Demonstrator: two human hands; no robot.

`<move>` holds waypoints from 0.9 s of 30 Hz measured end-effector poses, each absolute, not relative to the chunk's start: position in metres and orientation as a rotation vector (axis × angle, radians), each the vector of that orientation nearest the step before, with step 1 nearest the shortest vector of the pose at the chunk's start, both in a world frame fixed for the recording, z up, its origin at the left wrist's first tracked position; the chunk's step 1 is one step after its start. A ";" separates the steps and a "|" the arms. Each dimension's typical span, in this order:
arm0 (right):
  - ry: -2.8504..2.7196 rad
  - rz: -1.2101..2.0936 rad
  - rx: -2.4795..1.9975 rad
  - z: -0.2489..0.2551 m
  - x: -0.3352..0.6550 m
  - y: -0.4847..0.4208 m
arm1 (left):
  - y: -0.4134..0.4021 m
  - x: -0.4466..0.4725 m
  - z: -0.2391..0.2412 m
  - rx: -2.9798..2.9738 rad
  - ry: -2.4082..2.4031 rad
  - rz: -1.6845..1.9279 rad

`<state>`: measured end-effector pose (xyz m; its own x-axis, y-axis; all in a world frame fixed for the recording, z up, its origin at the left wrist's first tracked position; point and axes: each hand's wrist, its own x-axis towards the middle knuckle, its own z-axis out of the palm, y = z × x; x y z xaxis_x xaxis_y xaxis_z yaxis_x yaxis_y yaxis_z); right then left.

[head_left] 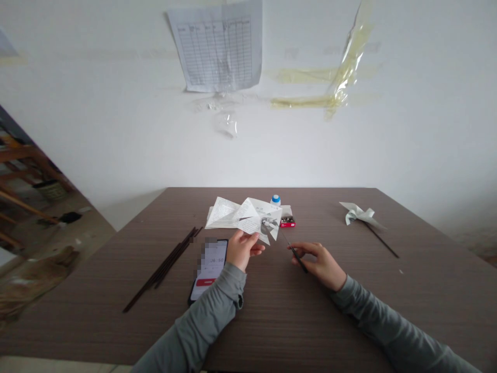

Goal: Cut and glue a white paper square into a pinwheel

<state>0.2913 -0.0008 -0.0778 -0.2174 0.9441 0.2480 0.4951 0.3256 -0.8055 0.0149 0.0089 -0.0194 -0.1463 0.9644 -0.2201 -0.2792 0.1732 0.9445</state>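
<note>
Paper [249, 225], cut and pointed, sits pinched in left hand [239, 251] — phone [213, 261] just beside; right hand [321, 264] grips slim dark-handled tool [299, 261] — red box [288, 225] beyond it.

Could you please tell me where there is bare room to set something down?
Bare tabletop lies between the sleeves and between the right hand and the rightmost pinwheel. It is crowded around the left hand, phone, folded paper and red box.

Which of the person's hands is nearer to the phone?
Left. The left hand is just right of the phone, by its far end; the right hand is on that side too, but farther away.
</note>
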 end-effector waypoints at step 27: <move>-1.198 0.567 -1.309 -0.078 0.294 0.012 | 0.011 0.011 -0.040 0.997 1.089 0.951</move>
<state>0.2944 0.0123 -0.0782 0.3481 0.8734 0.3407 0.2903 0.2451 -0.9250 0.0110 0.0114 -0.0399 0.1977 0.9490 -0.2456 -0.1155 0.2714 0.9555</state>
